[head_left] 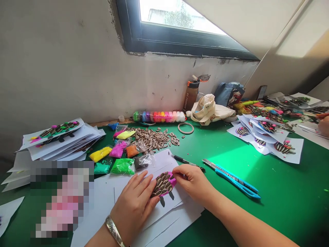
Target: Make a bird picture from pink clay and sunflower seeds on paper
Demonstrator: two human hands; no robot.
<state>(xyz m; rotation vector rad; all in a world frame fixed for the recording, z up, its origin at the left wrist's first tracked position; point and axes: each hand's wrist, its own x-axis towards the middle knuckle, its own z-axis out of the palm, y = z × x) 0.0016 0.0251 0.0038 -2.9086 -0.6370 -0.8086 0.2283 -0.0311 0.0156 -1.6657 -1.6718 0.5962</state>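
My left hand (137, 202), with a silver bangle at the wrist, lies flat with fingers stretched out on a white paper sheet (167, 214) and beside a seed picture. The picture is an oval of pink clay (173, 182) covered with rows of striped sunflower seeds (161, 183), with dark leg shapes below it. At the oval's right end, my right hand (194, 180) pinches a sunflower seed, its fingertips against the pink clay; they mostly hide the seed. A black pen (186, 160) lies just behind my right hand.
Bagged coloured clay (123, 167) and a heap of loose sunflower seeds (151, 139) lie behind my hands. A blue utility knife (232, 180) lies to the right. Stacked pictures (61, 144) stand left; others (267, 133) lie right. A co-worker's hand (324, 125) shows at the right edge.
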